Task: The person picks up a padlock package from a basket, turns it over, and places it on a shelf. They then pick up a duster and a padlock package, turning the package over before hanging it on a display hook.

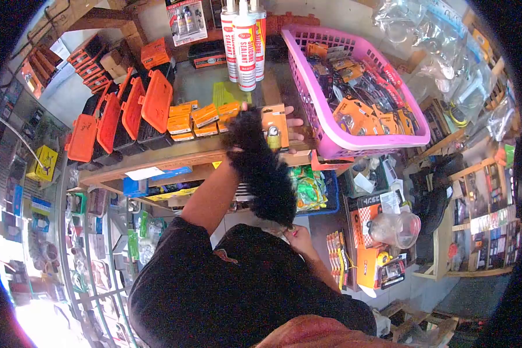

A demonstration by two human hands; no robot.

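A black fluffy duster (pixel 264 168) stretches from my body up to the counter and covers part of my left hand. My right hand (pixel 299 238), low near my waist, is closed at the duster's lower end; its handle is mostly hidden. At the counter's front edge, my left hand (pixel 296 123) is around a carded padlock (pixel 274 129) in orange packaging, its fingers showing past the card's right side. The duster's tip lies against the card's left side. Small orange boxes (pixel 205 116) are stacked just left of that hand.
Silicone sealant tubes (pixel 245 55) stand at the back of the counter (pixel 200 87). A pink basket (pixel 354 142) of carded goods is on the right, orange-lidded cases (pixel 156 101) on the left. Green packets (pixel 311 188) sit below. Stocked shelves (pixel 484 223) line the right side.
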